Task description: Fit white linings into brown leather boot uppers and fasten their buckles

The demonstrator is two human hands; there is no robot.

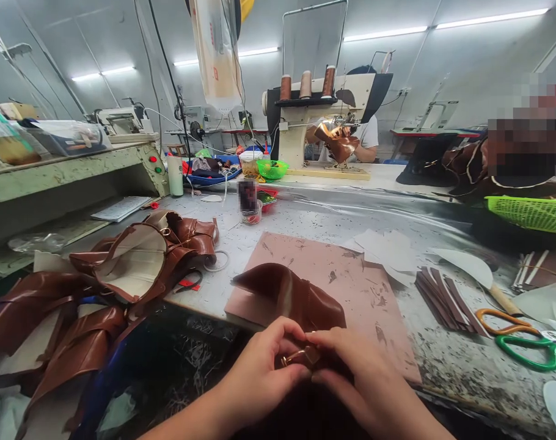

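Observation:
A glossy brown leather bag piece [312, 302] rests on the pink board, its near end reaching down over the table edge toward me. My left hand [266, 354] is closed on this near end, thumb and forefinger pinching beside a gold-coloured metal ring [296, 356]. From the other side my right hand [355, 366] grips the same end, its fingertips almost meeting those of the left. Parts of the leather under both hands are hidden.
Brown bags [135, 263] with pale lining are heaped at the left. Orange-handled scissors [504, 321], green-handled scissors [530, 351], brown strips [447, 299] and a knife [502, 299] lie right. The pink board [351, 281] covers the middle. Behind stands a sewing machine [289, 143] with a person there.

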